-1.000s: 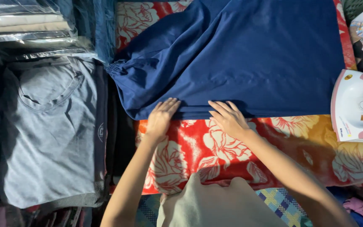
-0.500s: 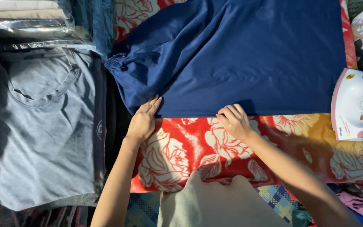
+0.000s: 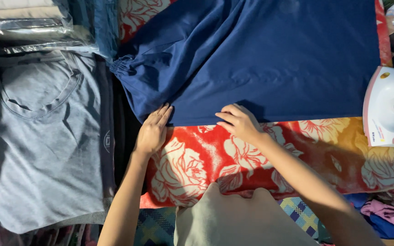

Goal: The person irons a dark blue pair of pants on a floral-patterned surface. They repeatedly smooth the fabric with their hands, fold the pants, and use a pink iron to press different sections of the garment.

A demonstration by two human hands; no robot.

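Two bare hands lay at the near hem of a navy garment (image 3: 270, 59), which was spread over a red floral cloth (image 3: 206, 155) covering the work surface. Nearest the camera sat a pale grey-green cushion or fold of cloth (image 3: 233, 218), and beside it a patch of checked fabric (image 3: 297, 209). The left hand (image 3: 152, 132) rested flat, fingers pressed together and pointing up onto the garment's lower left corner, just under its gathered waistband. The right hand (image 3: 238, 122) was curled at the hem's middle, fingertips bent down on the edge; whether they pinched the cloth or only pressed it could not be told. By my reading the step in hand was squaring and smoothing the hem, and the next move would call for an even pull along that edge so the fabric lay without wrinkles. To the left lay a folded grey shirt (image 3: 42, 136) with a small round emblem at its side edge. To the right stood a white and pink iron (image 3: 391, 107), well apart from both hands, bearing a small yellow sticker near its top and a dial at its centre. Farthest back on the left was a stack of clear plastic packages (image 3: 23, 23), flat and rectangular, holding pale folded cloth; any labels on them were too small to make out.
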